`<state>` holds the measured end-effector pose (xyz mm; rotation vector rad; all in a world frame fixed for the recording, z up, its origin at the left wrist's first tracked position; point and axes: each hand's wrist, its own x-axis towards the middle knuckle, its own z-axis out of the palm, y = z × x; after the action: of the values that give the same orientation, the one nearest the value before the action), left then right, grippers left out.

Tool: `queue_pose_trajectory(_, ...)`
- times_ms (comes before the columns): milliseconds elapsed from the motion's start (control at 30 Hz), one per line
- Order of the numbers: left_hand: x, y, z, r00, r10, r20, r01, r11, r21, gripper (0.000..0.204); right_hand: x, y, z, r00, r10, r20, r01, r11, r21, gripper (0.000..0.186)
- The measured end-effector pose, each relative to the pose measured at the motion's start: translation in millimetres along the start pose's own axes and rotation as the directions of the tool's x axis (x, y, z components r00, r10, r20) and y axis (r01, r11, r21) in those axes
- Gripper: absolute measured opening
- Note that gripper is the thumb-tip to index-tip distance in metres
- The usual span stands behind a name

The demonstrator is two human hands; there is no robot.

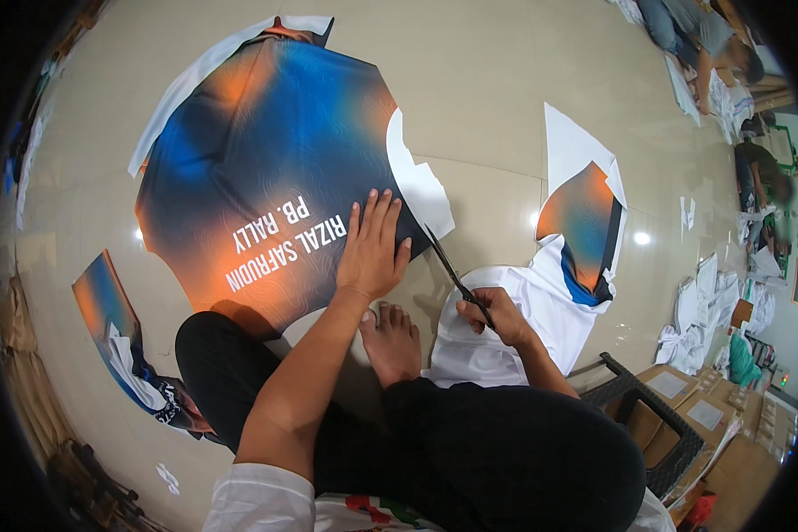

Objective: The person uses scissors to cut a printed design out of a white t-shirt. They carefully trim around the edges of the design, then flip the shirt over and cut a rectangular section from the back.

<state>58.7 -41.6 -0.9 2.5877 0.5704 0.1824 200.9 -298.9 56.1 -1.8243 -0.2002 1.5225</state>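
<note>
A printed jersey panel [266,168] in blue, orange and black lies spread on the floor, its white lettering reading away from me. My left hand [372,244] presses flat on its right part, fingers stretched out. Scissors [457,279] are gripped in my right hand [495,315], just right of the panel. Their blades point up and left to the panel's edge, beside a white offcut strip [421,182] that borders it. Whether the blades are apart I cannot make out. Under my right forearm lies white fabric [514,332], joined to or overlapping a smaller orange and blue piece [585,222].
Another printed piece [106,293] lies at the left by my knee. My bare foot [392,346] rests near the panel's lower edge. A black plastic stool [656,417] and cardboard boxes [718,399] stand at the lower right. A person [700,44] works among white cloth at the upper right.
</note>
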Motion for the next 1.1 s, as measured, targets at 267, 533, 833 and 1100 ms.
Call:
queue_pose_trajectory(267,-0.9,0.1,-0.6,1.0,0.001,-0.008,-0.001,1.0,-0.016,0.069,3.5,-0.9,1.8,0.999,0.038,-0.031,-0.04,0.998,-0.051,0.041)
queue_pose_trajectory(533,-0.6,-0.6,0.8,1.0,-0.003,-0.003,0.003,1.0,-0.009,0.07,2.2,-6.5,1.1,1.0,0.022,-0.021,-0.023,0.998,-0.066,0.04)
queue_pose_trajectory(833,-1.1,-0.2,-0.2,1.0,-0.004,-0.001,0.004,1.0,-0.007,0.069,3.6,-6.7,2.9,1.0,-0.007,-0.028,0.005,0.996,-0.092,0.039)
queue_pose_trajectory(1100,-0.8,-0.3,-1.1,1.0,-0.007,0.007,0.007,1.0,-0.006,0.07,5.1,-3.8,3.5,0.999,-0.01,-0.05,0.004,0.993,-0.115,0.039)
